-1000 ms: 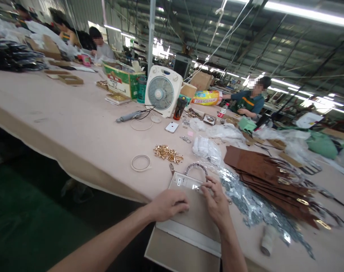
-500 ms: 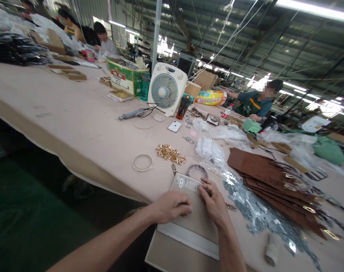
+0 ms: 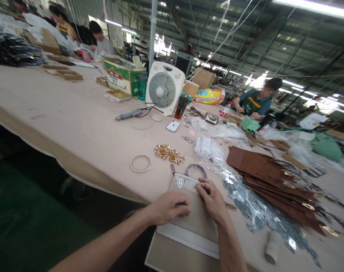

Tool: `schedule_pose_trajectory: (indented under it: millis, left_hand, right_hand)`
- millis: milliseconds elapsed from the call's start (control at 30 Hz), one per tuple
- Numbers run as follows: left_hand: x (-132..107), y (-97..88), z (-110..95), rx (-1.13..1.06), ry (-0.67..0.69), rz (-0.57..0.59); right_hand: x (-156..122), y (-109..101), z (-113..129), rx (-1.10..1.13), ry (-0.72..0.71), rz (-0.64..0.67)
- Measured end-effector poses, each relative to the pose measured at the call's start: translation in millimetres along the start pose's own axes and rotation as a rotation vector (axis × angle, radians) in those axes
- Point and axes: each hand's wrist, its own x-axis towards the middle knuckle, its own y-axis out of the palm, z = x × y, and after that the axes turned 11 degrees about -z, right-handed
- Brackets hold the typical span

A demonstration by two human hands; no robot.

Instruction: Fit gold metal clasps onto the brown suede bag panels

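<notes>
A pale grey bag panel with a ring handle lies at the near table edge. My left hand rests on the panel's left side with its fingers curled under, pressing it down. My right hand sits just right of it, fingertips pinched at the small metal fitting near the panel's top edge; what they pinch is hidden. A heap of silver metal clasps in clear plastic lies right of my right hand.
Stacked brown leather panels lie at the right. Gold fittings, a tape ring, a phone, a white fan and a power tool sit farther out. A tape roll lies near right. Other people work at the far side.
My right hand's fingers have drawn together from spread to a pinch at the panel's top fitting. My left hand has stayed put. The view has shifted slightly.
</notes>
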Motion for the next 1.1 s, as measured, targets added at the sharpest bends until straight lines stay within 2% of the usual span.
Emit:
schedule_pose_trajectory:
  millis: [267,467,633,800,933,1100]
  left_hand:
    - [1,-3.7,-4,-0.181,-0.069,-0.013]
    - [3,-5.8,3,-0.326,-0.066,-0.047]
    - [2,-6.3,7,-0.452,-0.114,-0.121]
    - [4,-0.3,6,-0.369,-0.198,-0.139]
    - [6,6.4,6,-0.244,-0.21,-0.125]
    - [4,9.2,7,-0.16,-0.188,-0.098]
  right_hand:
    - [-4,6,-3,-0.062,-0.1,-0.092]
    - [-4,8,-6,-0.146,-0.096,-0.124]
    - [-2,12,-1,-0.153,-0.116,-0.195]
    - [-3,20,-4,-0.134,-0.099,-0.334]
    - [-5,22,-7,-0.108,-0.07,-0.417]
    - [-16,13,3,0.104,-0.013,-0.578]
